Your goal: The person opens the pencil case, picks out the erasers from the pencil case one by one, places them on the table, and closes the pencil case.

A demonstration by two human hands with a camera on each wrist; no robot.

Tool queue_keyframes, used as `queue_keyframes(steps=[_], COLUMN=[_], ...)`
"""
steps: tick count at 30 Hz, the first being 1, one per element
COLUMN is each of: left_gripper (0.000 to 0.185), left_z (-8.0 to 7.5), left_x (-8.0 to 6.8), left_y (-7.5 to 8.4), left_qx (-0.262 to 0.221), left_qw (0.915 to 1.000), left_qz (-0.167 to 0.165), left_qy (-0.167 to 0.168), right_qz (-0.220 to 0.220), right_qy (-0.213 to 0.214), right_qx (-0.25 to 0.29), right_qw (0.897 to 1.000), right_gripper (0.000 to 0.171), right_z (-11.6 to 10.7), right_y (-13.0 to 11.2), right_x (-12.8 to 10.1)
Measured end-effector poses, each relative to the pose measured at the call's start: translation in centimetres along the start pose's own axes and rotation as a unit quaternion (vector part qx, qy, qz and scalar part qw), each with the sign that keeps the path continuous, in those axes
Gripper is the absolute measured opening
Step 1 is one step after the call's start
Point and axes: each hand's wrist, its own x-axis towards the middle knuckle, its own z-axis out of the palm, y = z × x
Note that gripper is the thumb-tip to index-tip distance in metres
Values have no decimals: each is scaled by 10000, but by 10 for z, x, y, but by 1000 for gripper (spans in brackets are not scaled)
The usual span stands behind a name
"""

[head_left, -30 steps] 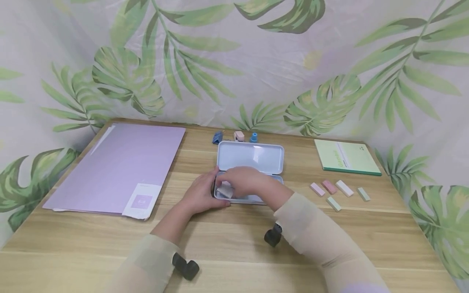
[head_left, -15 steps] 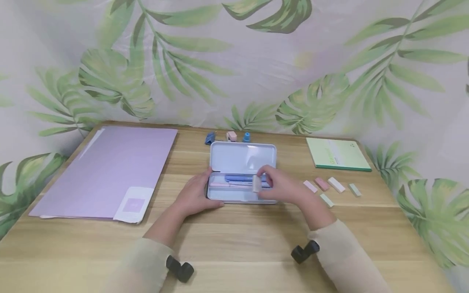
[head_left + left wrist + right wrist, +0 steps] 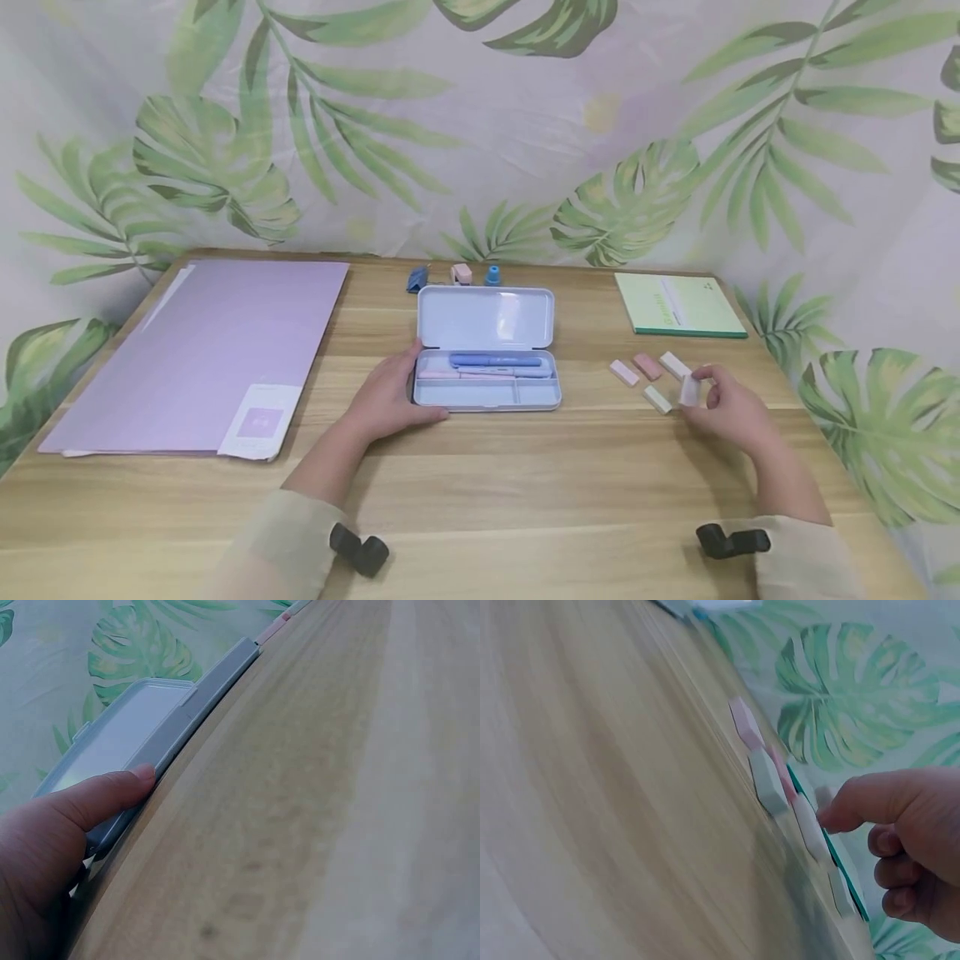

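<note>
An open pale blue pencil case (image 3: 486, 403) lies mid-table with pens (image 3: 495, 362) in its tray. My left hand (image 3: 390, 398) grips its left end, the thumb (image 3: 105, 796) pressed along the front edge of the case (image 3: 196, 697). My right hand (image 3: 701, 393) is off to the right of the case and pinches a small white eraser (image 3: 688, 390) just above the table. It hovers beside a loose group of erasers: light pink (image 3: 623, 372), pink (image 3: 647, 365), white (image 3: 674, 364) and pale green (image 3: 657, 399). In the right wrist view my right hand (image 3: 840, 817) sits over those erasers (image 3: 768, 781).
A large purple folder (image 3: 202, 350) covers the left of the wooden table (image 3: 525, 492). A green notebook (image 3: 678, 305) lies at the back right. Three small items, blue (image 3: 417, 279), pink (image 3: 461, 273) and blue (image 3: 492, 276), stand behind the case. A leaf-print cloth hangs behind.
My right hand lifted the white eraser out of the case and carried it right to the group of erasers. The left hand stayed on the case.
</note>
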Motion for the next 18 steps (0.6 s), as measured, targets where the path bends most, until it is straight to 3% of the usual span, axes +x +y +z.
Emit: queue_keyframes(steps=[10,14,18], left_gripper=[121,122,122], left_z=[2,1,1], left_x=[-1,-1,-1], left_y=[-1,1,2], left_qx=[-38,-24,-35], left_qw=[10000,10000,10000], left_qz=[-18,-26,-60], left_qy=[-4,-20,-39], right_qz=[18,149,235], right_qy=[-595,-663,-468], right_qx=[279,408,631], right_qw=[9978,9969,9966], right_gripper=[57,62,67], right_z=[-2,-1,-2], right_y=[26,33,29], right_x=[4,3,4])
